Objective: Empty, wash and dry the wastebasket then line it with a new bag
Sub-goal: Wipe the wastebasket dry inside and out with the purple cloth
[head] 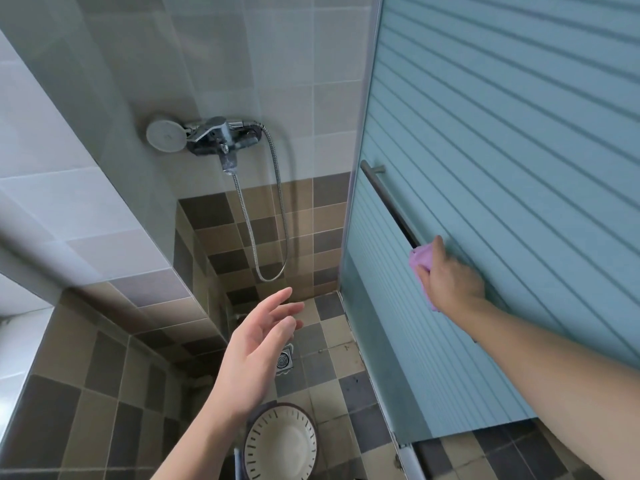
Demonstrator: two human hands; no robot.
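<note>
Gripping a crumpled pink cloth [420, 263] against the ribbed blue-green glass shower door [502, 168], right hand [450, 275]; left hand [258, 344] hangs slack-fingered (holding nothing) above the round white slotted plastic wastebasket [280, 445], which stands left of that door.

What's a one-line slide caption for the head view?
Right hand grips a purple cloth at the shower door's handle; left hand open above the wastebasket.

Left hand [258, 344] open, right hand [450, 275] gripping
</note>
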